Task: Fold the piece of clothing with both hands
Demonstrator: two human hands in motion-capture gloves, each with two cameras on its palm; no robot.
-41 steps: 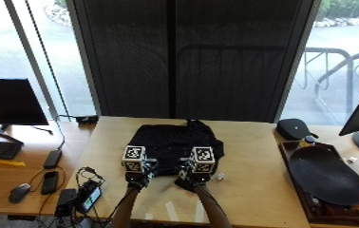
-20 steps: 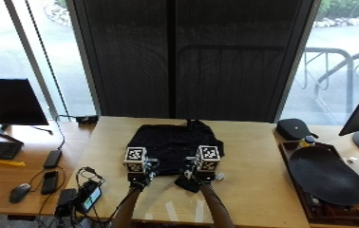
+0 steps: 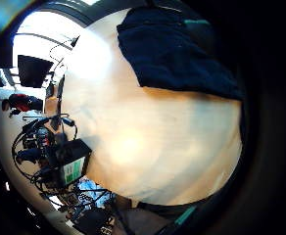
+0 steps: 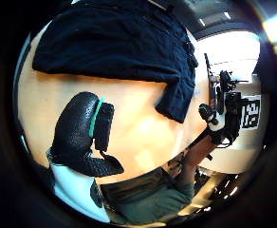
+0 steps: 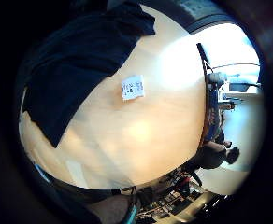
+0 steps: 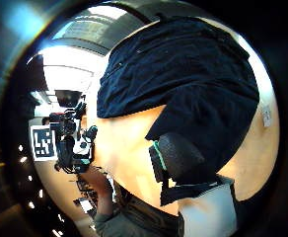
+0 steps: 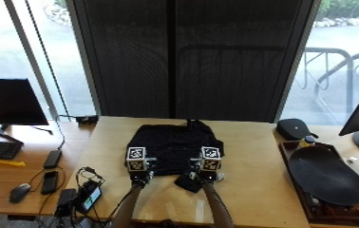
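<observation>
A black garment (image 7: 173, 142) lies spread flat on the light wooden table (image 7: 255, 190), with one small flap (image 7: 185, 183) sticking out at its near edge. My left hand (image 7: 139, 173) hovers by the near left corner; its thumb (image 4: 81, 133) is over bare table and holds nothing. My right hand (image 7: 206, 175) is at the near right corner, its thumb (image 6: 176, 158) above the flap with no cloth pinched. The garment (image 3: 177, 54) (image 5: 80, 60) lies a little away from both palms.
A white label (image 5: 132, 87) lies on the table right of the garment. A black device with cables (image 7: 84, 197) sits at the table's front left edge. A tray with a dark oval plate (image 7: 325, 175) and a black case (image 7: 296, 128) stand right. A monitor (image 7: 5, 102) and mouse (image 7: 19, 191) are on the left desk.
My right hand has shifted slightly to the right along the near edge. The left hand and the garment have barely moved.
</observation>
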